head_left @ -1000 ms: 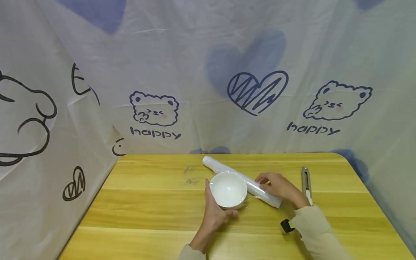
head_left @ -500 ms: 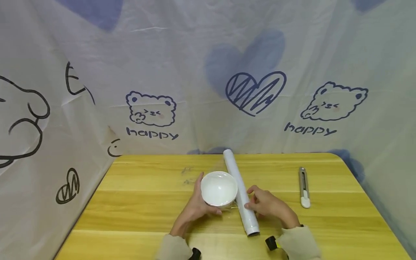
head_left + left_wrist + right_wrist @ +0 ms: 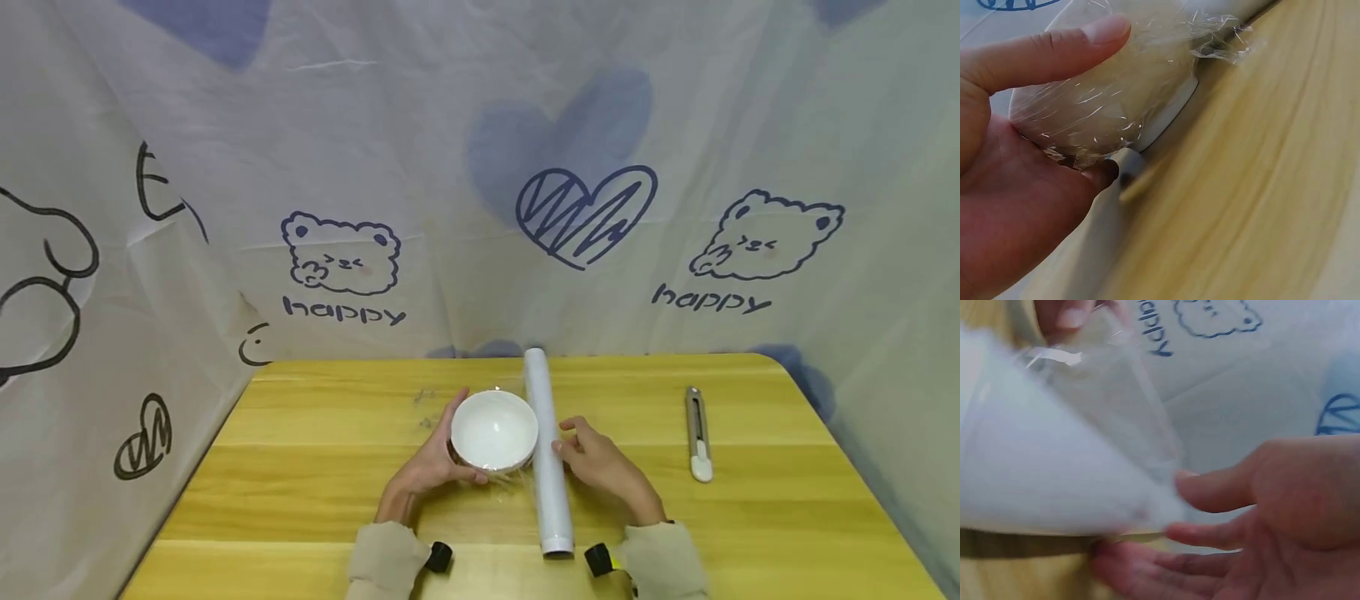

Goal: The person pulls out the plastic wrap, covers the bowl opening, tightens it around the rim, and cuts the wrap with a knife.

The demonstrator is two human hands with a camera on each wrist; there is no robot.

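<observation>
My left hand point(image 3: 429, 468) grips a white bowl point(image 3: 493, 429) from its left side, thumb at the near side. Clear cling film point(image 3: 1107, 109) covers the bowl's outside in the left wrist view, with a crumpled edge point(image 3: 1232, 40) sticking out. Just right of the bowl lies a long white roll of cling film point(image 3: 551, 483), pointing away from me. My right hand point(image 3: 606, 468) holds the roll at its right side. In the right wrist view, film point(image 3: 1113, 381) stretches between the blurred roll and the left hand's fingers.
A grey utility knife point(image 3: 698, 433) with a white end lies on the wooden table point(image 3: 780, 517) to the right. A printed cloth point(image 3: 465, 275) hangs behind the table and along its sides. Faint dark marks point(image 3: 425, 396) show left of the bowl.
The roll has swung from a diagonal to nearly straight away from me, and its near end has come closer. Both hands and the bowl have shifted left. The utility knife is now fully uncovered.
</observation>
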